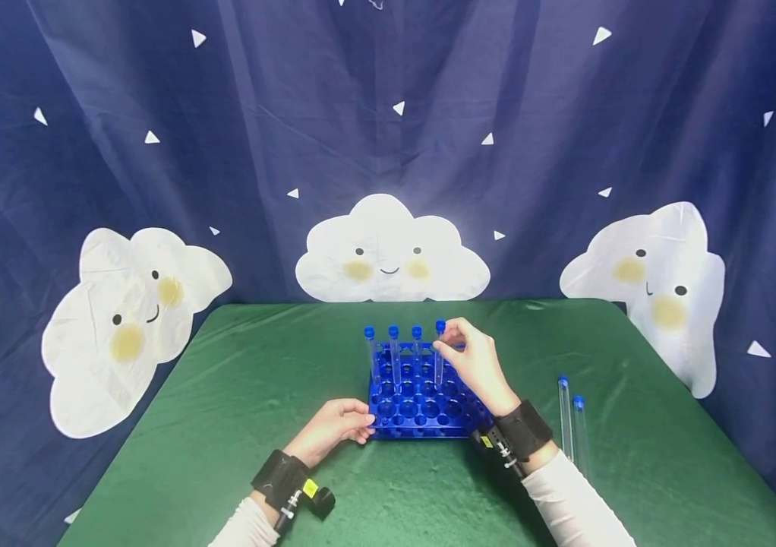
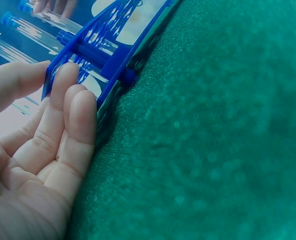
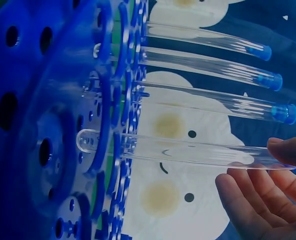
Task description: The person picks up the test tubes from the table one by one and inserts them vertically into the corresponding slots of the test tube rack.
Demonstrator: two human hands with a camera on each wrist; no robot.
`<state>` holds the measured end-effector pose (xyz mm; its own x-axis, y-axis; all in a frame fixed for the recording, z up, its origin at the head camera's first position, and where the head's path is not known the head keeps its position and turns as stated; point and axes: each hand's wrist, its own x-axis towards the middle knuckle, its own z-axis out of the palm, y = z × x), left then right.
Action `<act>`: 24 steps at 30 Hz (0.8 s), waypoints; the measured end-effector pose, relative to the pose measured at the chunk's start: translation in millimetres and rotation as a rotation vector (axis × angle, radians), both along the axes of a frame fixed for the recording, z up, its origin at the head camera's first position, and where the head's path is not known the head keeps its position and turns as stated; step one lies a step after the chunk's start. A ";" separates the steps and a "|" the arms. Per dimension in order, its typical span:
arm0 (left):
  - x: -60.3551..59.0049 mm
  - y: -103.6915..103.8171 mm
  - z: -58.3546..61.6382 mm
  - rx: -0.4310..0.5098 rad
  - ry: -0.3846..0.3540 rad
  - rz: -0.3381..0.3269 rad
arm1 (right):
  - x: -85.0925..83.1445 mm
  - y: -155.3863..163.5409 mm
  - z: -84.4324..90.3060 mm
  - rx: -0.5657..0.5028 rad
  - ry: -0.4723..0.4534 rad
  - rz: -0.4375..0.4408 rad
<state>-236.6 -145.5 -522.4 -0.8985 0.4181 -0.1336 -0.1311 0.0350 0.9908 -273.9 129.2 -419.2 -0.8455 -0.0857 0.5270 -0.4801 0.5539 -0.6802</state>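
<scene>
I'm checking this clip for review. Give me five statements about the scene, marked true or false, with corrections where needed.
1. The right hand pinches a tube whose lower end is within the blue rack. True.
2. The left hand lies apart from the blue rack. False: its fingers grip the rack's near left corner.
3. Two capped tubes lie on the green table, right of the rack. True.
4. Besides the pinched tube, just one tube stands in the rack. False: three others do.
5. The visible caps are red. False: they are blue.
</scene>
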 end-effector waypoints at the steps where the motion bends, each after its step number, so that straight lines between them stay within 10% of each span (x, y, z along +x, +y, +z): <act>1: 0.2 0.0 0.1 0.000 0.000 0.000 | -0.2 0.1 -0.8 0.008 0.000 0.001; 24: 0.6 -0.2 1.2 -0.002 0.007 -0.008 | 1.7 4.1 -5.2 0.012 -0.064 0.016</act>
<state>-236.0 -145.7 -521.3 -0.8961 0.4247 -0.1286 -0.1243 0.0378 0.9915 -272.2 133.3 -424.4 -0.8758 -0.1055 0.4709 -0.4449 0.5545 -0.7033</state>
